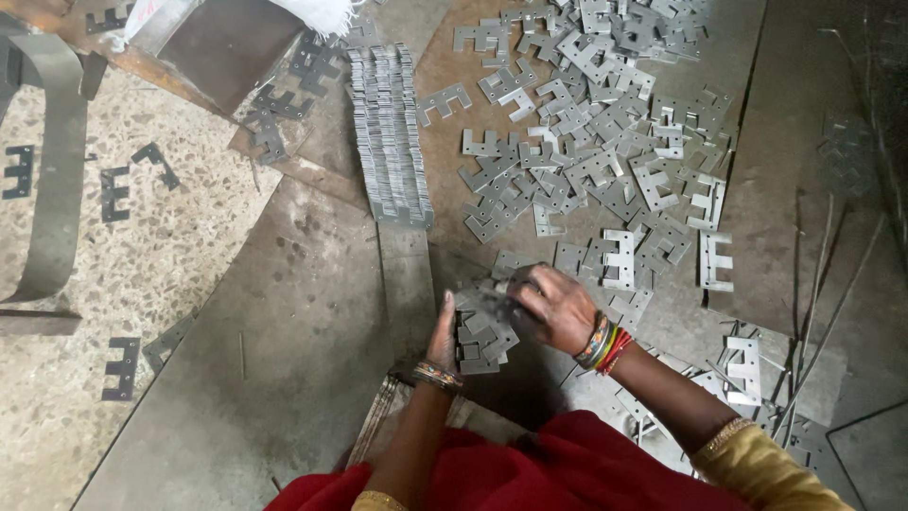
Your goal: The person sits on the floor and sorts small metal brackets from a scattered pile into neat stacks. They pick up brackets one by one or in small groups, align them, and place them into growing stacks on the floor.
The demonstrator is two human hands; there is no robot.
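Note:
My left hand [443,333] stands on edge against the left side of a small stack of grey E-shaped metal plates [484,333] on a metal sheet. My right hand [558,305] presses on the top and right side of the same stack, slightly blurred. Both wrists wear coloured bangles. A large loose heap of the same E-shaped plates [596,142] spreads beyond my hands to the upper right. A long neat row of stacked plates [390,132] lies further away, above my left hand.
Flat metal sheets [284,322] cover the floor under my hands. Speckled stone floor [142,246] at left holds a few dark E-shaped plates and a curved metal strip [57,161]. Thin metal rods [832,284] lie at right. Red cloth [567,473] covers my lap.

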